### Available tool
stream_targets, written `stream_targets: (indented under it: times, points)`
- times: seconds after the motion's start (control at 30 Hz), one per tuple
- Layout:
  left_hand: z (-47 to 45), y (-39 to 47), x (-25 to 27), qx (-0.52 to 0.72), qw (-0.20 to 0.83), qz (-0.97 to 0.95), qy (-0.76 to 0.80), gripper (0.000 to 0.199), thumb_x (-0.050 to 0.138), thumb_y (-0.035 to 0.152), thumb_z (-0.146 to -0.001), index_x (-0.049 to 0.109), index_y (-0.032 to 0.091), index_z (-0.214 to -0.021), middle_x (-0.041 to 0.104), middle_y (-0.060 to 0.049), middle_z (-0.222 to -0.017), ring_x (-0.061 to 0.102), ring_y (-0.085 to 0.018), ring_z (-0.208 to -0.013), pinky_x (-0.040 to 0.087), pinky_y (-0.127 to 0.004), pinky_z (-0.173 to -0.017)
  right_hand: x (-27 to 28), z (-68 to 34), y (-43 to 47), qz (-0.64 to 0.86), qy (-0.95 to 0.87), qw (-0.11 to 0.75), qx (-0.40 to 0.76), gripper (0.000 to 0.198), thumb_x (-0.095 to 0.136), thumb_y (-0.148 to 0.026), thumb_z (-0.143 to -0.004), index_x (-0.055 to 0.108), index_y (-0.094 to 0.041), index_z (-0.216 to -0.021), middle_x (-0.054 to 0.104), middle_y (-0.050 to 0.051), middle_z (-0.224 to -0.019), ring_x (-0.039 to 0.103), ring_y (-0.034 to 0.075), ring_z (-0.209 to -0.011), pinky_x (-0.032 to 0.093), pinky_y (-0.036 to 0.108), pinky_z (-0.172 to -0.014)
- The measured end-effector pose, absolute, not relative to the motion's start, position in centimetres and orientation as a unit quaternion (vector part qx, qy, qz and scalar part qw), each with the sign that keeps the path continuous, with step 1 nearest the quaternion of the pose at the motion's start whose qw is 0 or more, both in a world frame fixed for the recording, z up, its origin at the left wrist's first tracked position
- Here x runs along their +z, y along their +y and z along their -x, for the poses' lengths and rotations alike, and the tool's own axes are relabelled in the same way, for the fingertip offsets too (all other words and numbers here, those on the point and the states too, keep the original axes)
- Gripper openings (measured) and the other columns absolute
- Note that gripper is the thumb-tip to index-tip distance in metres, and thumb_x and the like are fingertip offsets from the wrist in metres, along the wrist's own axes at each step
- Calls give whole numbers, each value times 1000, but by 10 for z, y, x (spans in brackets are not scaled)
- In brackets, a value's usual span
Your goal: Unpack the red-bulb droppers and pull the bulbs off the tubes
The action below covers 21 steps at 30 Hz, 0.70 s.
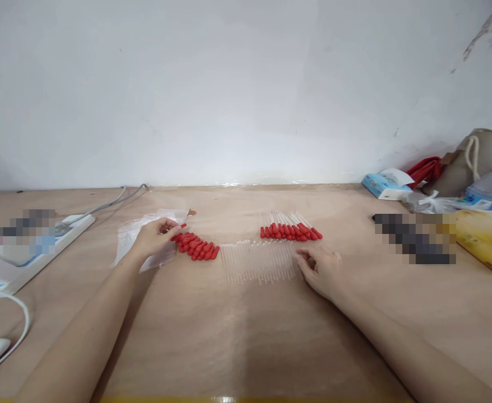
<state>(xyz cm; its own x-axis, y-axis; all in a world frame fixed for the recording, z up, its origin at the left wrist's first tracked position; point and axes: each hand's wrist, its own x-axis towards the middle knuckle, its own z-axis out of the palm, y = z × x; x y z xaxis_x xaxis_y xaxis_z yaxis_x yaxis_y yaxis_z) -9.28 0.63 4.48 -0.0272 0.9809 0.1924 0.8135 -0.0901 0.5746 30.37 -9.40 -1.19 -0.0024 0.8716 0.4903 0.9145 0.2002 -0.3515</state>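
Note:
My left hand (155, 239) is closed in a pinch on a red rubber dropper bulb (179, 237) at the left end of a pile of the same red bulbs (195, 245). In the middle lies a row of clear, thin glass tubes (257, 262), side by side. At the right end of that row is my right hand (322, 268), its thumb and fingers drawn together; whether a tube is between them cannot be made out. Behind the row lie several tubes fitted with red bulbs (291, 231), bulb ends toward me.
A clear plastic bag (123, 239) lies under my left hand. At the left are a white power strip (56, 254) and cables. At the right stand a blue tissue pack (382, 186), a yellow package (487, 240) and bags. A white wall (246, 101) closes off the back.

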Motion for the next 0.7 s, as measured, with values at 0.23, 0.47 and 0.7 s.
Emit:
stream_targets:
  times: [0.23, 0.47, 0.7]
  points:
    - [95, 7, 42, 262, 147, -689, 659, 40, 46, 57, -70, 60, 19, -74, 64, 0, -73, 58, -17, -69, 42, -24, -65, -10, -302, -93, 618, -713, 332, 3, 32, 40, -45, -84, 63, -24, -84, 64, 0, -71, 55, 14, -64, 29, 28, -63]
    - [98, 9, 44, 255, 95, -699, 662, 44, 39, 57, -74, 60, 19, -75, 65, -2, -77, 57, -19, -74, 40, -25, -67, -9, -303, -92, 630, -703, 330, 15, 29, 41, -43, -83, 63, -24, -82, 63, -1, -70, 55, 13, -66, 28, 27, -63]
    - [63, 5, 56, 302, -7, -748, 591, 31, 45, 45, -76, 62, 19, -81, 62, -5, -88, 56, -20, -84, 42, -28, -71, -9, -305, -91, 645, -690, 328, -1, 34, 37, -47, -84, 62, -24, -82, 62, -1, -70, 54, 13, -63, 26, 28, -63]
